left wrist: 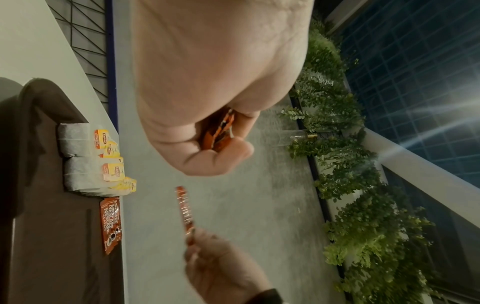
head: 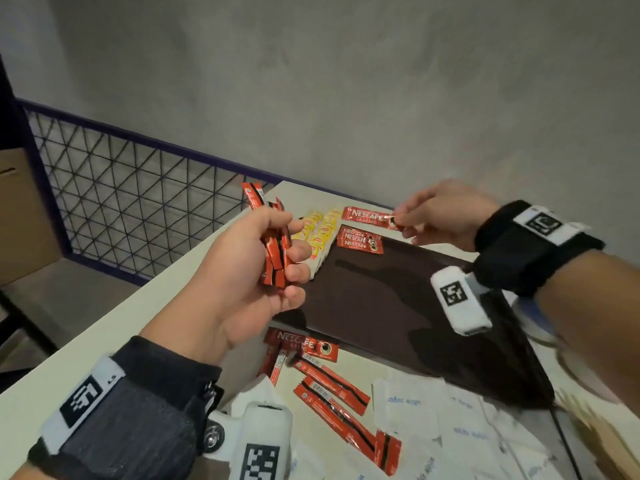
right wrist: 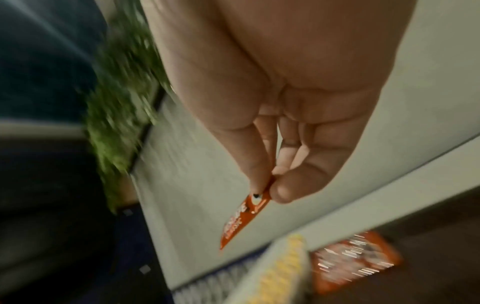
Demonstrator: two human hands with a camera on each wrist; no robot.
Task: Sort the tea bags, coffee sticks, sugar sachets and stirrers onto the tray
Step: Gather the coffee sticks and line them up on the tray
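My left hand (head: 273,251) grips a bundle of red coffee sticks (head: 275,252) upright above the left edge of the dark brown tray (head: 398,306). My right hand (head: 407,225) pinches one red coffee stick (head: 367,216) by its end, held level above the tray's far edge; that stick (right wrist: 244,214) shows between thumb and forefinger in the right wrist view. A small stack of coffee sticks (head: 360,239) lies on the tray's far end, beside rows of yellow-tagged tea bags (head: 320,233). More coffee sticks (head: 329,389) and white sugar sachets (head: 433,420) lie on the table nearer me.
The white table (head: 104,341) ends at a drop on the left, with a wire-mesh railing (head: 121,192) beyond. A grey wall (head: 346,98) stands close behind the tray. Green plants (left wrist: 350,185) show in the left wrist view.
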